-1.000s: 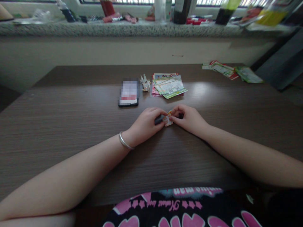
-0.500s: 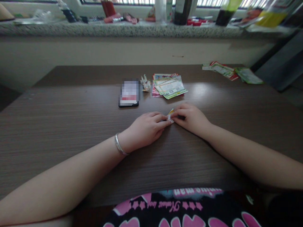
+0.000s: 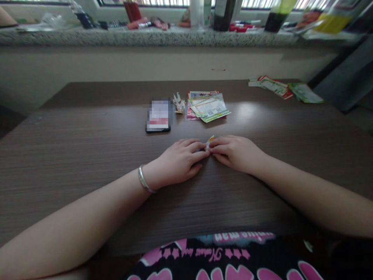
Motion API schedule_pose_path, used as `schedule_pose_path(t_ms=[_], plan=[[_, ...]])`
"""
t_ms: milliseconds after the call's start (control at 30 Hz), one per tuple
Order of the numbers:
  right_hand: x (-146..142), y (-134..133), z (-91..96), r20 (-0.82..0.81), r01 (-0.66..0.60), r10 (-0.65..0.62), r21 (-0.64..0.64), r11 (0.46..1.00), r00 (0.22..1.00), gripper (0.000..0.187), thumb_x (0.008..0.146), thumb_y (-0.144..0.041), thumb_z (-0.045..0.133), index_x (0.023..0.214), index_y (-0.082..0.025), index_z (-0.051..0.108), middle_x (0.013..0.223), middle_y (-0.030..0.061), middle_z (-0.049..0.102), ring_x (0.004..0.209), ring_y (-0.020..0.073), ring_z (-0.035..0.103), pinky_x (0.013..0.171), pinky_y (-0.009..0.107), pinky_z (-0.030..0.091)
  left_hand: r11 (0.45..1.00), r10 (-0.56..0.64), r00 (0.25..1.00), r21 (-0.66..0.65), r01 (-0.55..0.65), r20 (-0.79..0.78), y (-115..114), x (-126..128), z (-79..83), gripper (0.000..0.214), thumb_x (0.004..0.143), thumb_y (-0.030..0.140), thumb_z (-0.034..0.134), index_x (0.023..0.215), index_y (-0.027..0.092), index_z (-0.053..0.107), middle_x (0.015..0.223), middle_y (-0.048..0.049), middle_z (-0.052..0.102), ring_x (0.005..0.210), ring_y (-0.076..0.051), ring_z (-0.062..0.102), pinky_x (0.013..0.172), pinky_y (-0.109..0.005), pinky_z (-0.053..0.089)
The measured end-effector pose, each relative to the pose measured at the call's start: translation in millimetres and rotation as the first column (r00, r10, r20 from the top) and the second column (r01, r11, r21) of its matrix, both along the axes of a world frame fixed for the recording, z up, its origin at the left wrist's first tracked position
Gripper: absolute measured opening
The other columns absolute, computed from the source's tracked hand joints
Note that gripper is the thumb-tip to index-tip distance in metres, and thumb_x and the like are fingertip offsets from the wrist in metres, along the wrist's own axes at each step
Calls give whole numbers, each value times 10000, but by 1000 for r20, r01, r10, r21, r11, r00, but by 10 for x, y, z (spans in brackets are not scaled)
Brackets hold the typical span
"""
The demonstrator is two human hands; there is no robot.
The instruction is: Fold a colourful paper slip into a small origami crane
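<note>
My left hand (image 3: 177,161) and my right hand (image 3: 234,152) meet fingertip to fingertip over a small folded piece of printed paper (image 3: 209,141) lying on the dark wooden table (image 3: 87,147). Both hands are closed, pinching and pressing the paper down; only its yellow and white tip shows between the fingers. A silver bangle (image 3: 142,179) sits on my left wrist. Beyond the hands lie a stack of printed leaflets (image 3: 208,105), a small folded paper figure (image 3: 178,103) and a dark phone (image 3: 159,116).
More leaflets (image 3: 284,88) lie at the table's far right corner. A stone windowsill (image 3: 151,35) behind the table carries bottles and clutter. A dark panel (image 3: 346,77) leans at the right.
Both hands have lowered and flattened onto the table. The folded paper, held up and more visible a second ago, is now mostly covered by the fingers. My left wrist slid slightly back.
</note>
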State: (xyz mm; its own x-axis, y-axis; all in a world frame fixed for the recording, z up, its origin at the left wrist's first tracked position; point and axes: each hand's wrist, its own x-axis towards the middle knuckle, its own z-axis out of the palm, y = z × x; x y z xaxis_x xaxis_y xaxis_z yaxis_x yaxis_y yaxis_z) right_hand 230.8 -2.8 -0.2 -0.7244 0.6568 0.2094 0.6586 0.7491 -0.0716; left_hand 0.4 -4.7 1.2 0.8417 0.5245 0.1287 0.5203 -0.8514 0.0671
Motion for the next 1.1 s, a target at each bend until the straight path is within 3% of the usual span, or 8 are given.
schedule_pose_path(t_ms=[267,467,633,867,1100], plan=[[33,-48,11,7,-37,37,-8,999,999,385,871,-145,499,1236,-170,618,1290,78,623,1151,210,606,996,359,488,1000,-6,1000,15,6,30,-36,-10,-14,400,921,275,469,1311,201,521,1299,-118,536,1246,-272,474,1062,-465,410],[8,-109,-34,81,-27,22,58,998,996,421,866,-109,473,1275,-73,569,1326,140,585,1216,228,557,1048,364,444,1000,13,999,-3,-13,48,-38,32,0,392,883,218,489,1268,182,556,1269,-124,546,1241,-268,477,1070,-449,409],[-23,-77,-56,153,50,-68,120,991,986,420,893,-113,424,1283,-16,546,1332,176,569,1198,260,555,1000,356,450,999,23,999,-44,-21,43,-44,60,20,475,838,162,505,1311,206,520,1278,-101,539,1255,-262,460,1086,-444,390],[-58,-42,11,198,110,-137,146,983,971,366,925,-179,427,1256,-128,576,1273,100,626,1016,252,588,858,385,399,999,26,999,-42,-25,30,-50,78,-5,480,846,192,493,1327,192,504,1264,-113,537,1250,-273,456,1090,-449,376],[-84,-40,-17,215,144,-177,164,976,960,371,927,-180,411,1261,-135,566,1256,97,627,959,252,553,772,378,340,999,28,999,-47,-27,30,-43,76,-3,510,838,197,503,1347,203,483,1307,-113,515,1256,-277,454,1094,-456,370]])
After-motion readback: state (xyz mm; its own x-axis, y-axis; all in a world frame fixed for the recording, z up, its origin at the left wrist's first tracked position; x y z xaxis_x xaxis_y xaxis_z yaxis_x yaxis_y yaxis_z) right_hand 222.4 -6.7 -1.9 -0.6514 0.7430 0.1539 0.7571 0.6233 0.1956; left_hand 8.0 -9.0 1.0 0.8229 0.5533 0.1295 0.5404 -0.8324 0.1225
